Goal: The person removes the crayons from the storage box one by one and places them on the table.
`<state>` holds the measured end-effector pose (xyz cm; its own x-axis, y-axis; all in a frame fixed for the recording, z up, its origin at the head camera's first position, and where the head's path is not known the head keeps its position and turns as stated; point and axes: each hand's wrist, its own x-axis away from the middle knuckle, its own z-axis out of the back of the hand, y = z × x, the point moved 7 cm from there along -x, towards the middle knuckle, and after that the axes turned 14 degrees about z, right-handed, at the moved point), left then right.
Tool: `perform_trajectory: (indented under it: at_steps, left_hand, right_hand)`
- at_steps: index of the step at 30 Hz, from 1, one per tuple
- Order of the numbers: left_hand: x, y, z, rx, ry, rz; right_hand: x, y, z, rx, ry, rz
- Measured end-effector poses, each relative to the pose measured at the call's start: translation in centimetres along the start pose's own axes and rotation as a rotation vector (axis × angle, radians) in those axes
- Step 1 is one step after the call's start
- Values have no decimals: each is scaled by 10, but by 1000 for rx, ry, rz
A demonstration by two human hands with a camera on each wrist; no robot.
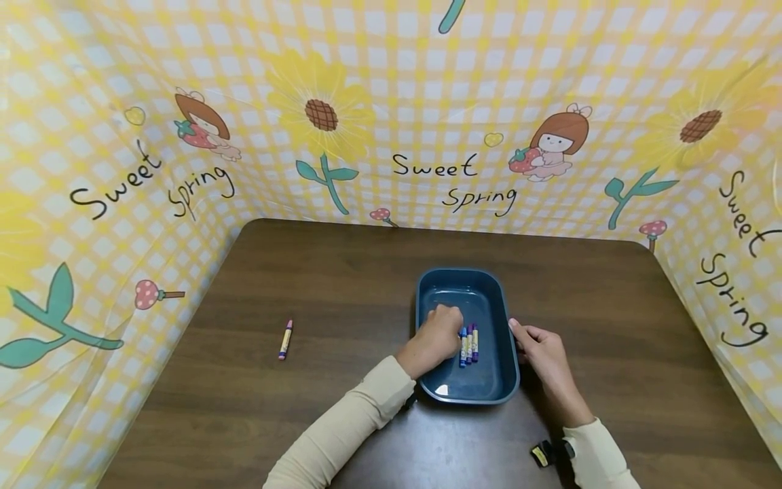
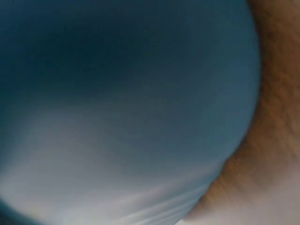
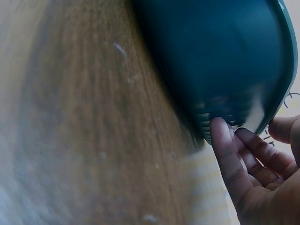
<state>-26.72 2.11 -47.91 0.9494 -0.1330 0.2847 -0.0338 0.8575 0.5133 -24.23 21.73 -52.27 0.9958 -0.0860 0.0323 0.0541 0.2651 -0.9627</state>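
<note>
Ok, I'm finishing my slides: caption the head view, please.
Left hand in a blue tray beside three crayons, right hand holding its edge, lone crayon apart on the brown table.

Right grip (image 3: 262,176) holding teal tray (image 3: 220,56), brown wooden tabletop (image 3: 103,122), pale printed cloth (image 3: 208,192)

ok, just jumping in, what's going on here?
A person is working with both hands at a dark-blue, rounded rectangular tray. The right hand holds its right side; the left hand reaches in over the left side, but its fingertips are hidden, so I can't tell whether it grips anything. Beside it in the tray lie three blue and purple crayons with pale wrappers. One pink crayon with a pale wrapper lies outside, left on the brown wood-grain table.
</note>
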Motion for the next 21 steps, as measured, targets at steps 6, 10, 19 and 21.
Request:
perform_trajectory:
  at_steps: [6, 10, 19, 21]
  left_hand:
    - [4, 4, 0, -42, 67, -83]
    - [7, 7, -3, -86, 88, -123]
    - [8, 8, -9, -106, 94, -63]
    - [7, 8, -8, -102, 103, -59]
  right_hand:
    - [1, 0, 0, -13, 2, -3]
    - [2, 0, -1, -7, -13, -7]
    - [3, 1, -1, -20, -7, -4]
    - [2, 0, -1, -29, -7, -1]
